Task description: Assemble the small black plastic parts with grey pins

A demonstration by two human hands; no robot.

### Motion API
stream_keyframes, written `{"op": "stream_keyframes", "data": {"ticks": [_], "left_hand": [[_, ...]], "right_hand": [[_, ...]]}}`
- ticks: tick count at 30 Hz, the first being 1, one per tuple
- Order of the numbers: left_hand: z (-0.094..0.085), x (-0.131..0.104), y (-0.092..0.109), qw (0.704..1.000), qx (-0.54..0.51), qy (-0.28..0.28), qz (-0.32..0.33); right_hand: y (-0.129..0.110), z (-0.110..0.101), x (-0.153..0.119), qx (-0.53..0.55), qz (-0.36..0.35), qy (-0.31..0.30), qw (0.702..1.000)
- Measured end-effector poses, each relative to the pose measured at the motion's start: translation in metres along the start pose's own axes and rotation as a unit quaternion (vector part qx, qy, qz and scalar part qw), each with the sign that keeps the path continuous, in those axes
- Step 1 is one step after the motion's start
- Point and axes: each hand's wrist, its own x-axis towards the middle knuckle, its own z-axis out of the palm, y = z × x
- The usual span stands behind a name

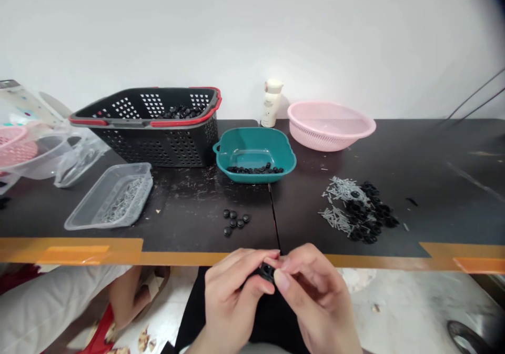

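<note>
A small black part (267, 271) with a round hole is between my two hands, just in front of the table's front edge. My left hand (236, 291) pinches it between thumb and fingers. The thumb and forefinger of my right hand (311, 291) close at its right side; whether they hold a smaller piece is hidden. Beyond my hands, several round black caps (233, 222) lie on the dark table (189, 201). Farther back a teal basin (256, 138) has small black pieces along its near side. To the right lie grey pins (342, 191) beside a heap of black parts (366, 220).
A black basket (169, 143) with red handles holds black pieces at the back left. Near it sits a clear tray (82, 206) of metal pins. A white bottle (271, 104) and a pink basket (329, 128) stand at the back. Another person's leg (126, 296) shows at lower left.
</note>
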Motion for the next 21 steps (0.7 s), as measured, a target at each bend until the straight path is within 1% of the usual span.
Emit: {"op": "stream_keyframes", "data": {"ticks": [3, 4, 6, 8, 9, 11, 13, 15, 16, 17, 18, 19, 20, 21], "left_hand": [[0.003, -0.005, -0.009, 1.0, -0.02, 0.0, -0.021], [0.004, -0.007, -0.013, 0.999, -0.026, 0.003, -0.033], [0.003, -0.009, -0.02, 0.997, -0.035, 0.009, -0.071], [0.001, -0.009, -0.027, 0.99, -0.042, -0.001, -0.138], [-0.002, -0.007, -0.03, 0.983, -0.047, -0.019, -0.176], [-0.007, -0.002, -0.036, 0.965, -0.056, -0.07, -0.247], [-0.013, 0.007, -0.039, 0.949, -0.035, -0.137, -0.282], [-0.021, 0.022, -0.038, 0.938, 0.049, -0.207, -0.274], [-0.025, 0.032, -0.036, 0.933, 0.107, -0.233, -0.254], [-0.028, 0.044, -0.033, 0.928, 0.167, -0.247, -0.226], [-0.031, 0.059, -0.031, 0.925, 0.218, -0.244, -0.192], [-0.032, 0.076, -0.029, 0.925, 0.26, -0.23, -0.153], [-0.032, 0.094, -0.029, 0.923, 0.297, -0.215, -0.116], [-0.03, 0.113, -0.03, 0.915, 0.332, -0.212, -0.083]], "right_hand": [[0.007, 0.0, -0.001, -0.011, 0.019, 0.03, 0.999], [0.008, -0.002, 0.0, -0.017, 0.02, 0.027, 0.999], [0.009, -0.007, 0.006, -0.046, 0.013, -0.002, 0.999], [0.01, -0.015, 0.016, -0.086, -0.003, -0.061, 0.994], [0.01, -0.019, 0.022, -0.102, -0.009, -0.1, 0.99], [0.01, -0.026, 0.036, -0.118, -0.005, -0.186, 0.975], [0.011, -0.032, 0.051, -0.135, 0.008, -0.24, 0.961], [0.013, -0.037, 0.066, -0.183, 0.017, -0.244, 0.952], [0.014, -0.04, 0.074, -0.231, 0.009, -0.236, 0.944], [0.015, -0.042, 0.083, -0.291, -0.006, -0.225, 0.93], [0.016, -0.045, 0.091, -0.353, -0.025, -0.214, 0.91], [0.016, -0.047, 0.099, -0.409, -0.044, -0.205, 0.888], [0.017, -0.049, 0.106, -0.453, -0.063, -0.197, 0.867], [0.018, -0.05, 0.113, -0.483, -0.078, -0.191, 0.851]]}}
